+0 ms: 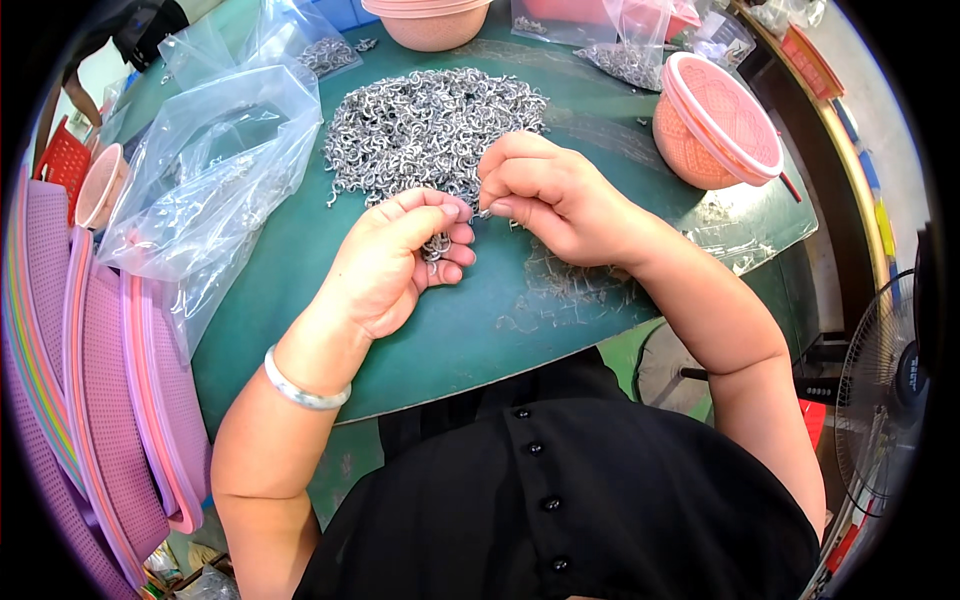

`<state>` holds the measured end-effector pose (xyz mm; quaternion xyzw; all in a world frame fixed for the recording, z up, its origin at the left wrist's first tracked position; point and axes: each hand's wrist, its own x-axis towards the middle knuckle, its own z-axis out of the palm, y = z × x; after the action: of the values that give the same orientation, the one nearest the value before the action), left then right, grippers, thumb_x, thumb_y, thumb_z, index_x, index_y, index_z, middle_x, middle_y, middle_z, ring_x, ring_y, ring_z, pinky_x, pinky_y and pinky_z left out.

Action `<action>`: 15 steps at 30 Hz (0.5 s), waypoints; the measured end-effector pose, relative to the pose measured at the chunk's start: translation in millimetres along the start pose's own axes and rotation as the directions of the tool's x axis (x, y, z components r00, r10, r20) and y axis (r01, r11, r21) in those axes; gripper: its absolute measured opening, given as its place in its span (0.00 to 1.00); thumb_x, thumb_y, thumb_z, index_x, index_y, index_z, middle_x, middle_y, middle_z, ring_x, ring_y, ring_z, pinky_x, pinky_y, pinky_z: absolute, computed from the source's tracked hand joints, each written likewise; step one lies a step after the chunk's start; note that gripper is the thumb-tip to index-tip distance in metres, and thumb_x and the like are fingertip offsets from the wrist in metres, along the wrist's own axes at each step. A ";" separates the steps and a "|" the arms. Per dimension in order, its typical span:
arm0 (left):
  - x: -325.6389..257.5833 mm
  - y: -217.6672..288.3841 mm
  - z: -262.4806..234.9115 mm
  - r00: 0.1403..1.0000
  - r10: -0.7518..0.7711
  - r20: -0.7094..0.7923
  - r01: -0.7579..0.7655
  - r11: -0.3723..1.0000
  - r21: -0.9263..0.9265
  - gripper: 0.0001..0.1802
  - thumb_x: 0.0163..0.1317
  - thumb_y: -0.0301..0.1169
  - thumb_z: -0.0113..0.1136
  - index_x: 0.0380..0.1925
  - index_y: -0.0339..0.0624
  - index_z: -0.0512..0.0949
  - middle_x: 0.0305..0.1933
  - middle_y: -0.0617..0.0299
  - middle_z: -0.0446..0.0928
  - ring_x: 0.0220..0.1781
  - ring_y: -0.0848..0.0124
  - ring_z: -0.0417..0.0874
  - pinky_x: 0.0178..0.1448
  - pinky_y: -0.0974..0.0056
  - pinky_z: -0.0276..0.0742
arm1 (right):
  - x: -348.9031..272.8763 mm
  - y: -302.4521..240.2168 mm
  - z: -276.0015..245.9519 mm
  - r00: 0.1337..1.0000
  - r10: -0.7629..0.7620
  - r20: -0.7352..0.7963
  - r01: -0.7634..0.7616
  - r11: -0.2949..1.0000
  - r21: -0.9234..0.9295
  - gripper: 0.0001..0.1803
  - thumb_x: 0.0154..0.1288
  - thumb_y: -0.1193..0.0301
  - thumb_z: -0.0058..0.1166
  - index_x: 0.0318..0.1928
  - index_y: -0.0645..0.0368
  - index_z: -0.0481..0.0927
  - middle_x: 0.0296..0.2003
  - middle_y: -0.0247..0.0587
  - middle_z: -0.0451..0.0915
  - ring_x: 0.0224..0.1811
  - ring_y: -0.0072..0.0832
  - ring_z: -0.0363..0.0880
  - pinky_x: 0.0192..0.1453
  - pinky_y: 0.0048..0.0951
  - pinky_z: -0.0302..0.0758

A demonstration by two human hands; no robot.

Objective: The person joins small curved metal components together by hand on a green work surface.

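From here I can't make out single pieces in the heap of small metal hooks; they blur into one grey mass. The left hand curls over a small bunch, mostly hidden in its palm. Whatever the right hand pinches is too small to tell. The pink bowl is cut off at the top edge

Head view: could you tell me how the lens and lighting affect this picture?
Head view: fisheye bends the green table edge and blackens the corners; lighting is even and soft; glare sits on the clear plastic bag; left hand, right hand and metal hooks stay sharp.
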<state>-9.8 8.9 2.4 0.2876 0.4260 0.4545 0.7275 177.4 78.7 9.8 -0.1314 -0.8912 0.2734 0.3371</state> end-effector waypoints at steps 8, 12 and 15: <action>-2.1 -0.5 -0.2 0.990 -0.084 0.115 0.081 0.996 0.036 0.09 0.63 0.32 0.50 0.34 0.37 0.75 0.29 0.62 0.75 0.29 0.73 0.77 0.31 0.71 0.74 | 0.3 2.4 -0.8 0.999 -0.027 0.027 0.024 0.994 0.105 0.03 0.55 0.80 0.51 0.32 0.64 0.74 0.34 0.41 0.73 0.37 0.32 0.72 0.42 0.28 0.70; -2.7 -0.7 0.8 0.979 -0.090 0.182 0.093 0.996 -0.007 0.11 0.64 0.32 0.49 0.37 0.36 0.75 0.30 0.61 0.75 0.30 0.73 0.77 0.33 0.71 0.74 | -0.2 3.6 -0.3 0.999 0.023 0.043 -0.032 0.976 0.217 0.01 0.57 0.79 0.50 0.32 0.64 0.74 0.33 0.39 0.73 0.37 0.29 0.72 0.43 0.28 0.69; -3.2 -0.5 0.4 0.968 -0.079 0.238 0.090 0.995 -0.036 0.11 0.64 0.32 0.50 0.38 0.36 0.75 0.30 0.61 0.75 0.30 0.73 0.77 0.34 0.71 0.73 | 0.1 4.1 -0.2 0.997 0.048 0.054 -0.061 0.960 0.274 0.01 0.59 0.79 0.50 0.32 0.64 0.74 0.33 0.38 0.73 0.38 0.28 0.71 0.43 0.27 0.69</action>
<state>-9.9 5.7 3.3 0.3041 0.3377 0.3955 0.7982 177.6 82.2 7.6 -0.1012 -0.8482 0.4070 0.3236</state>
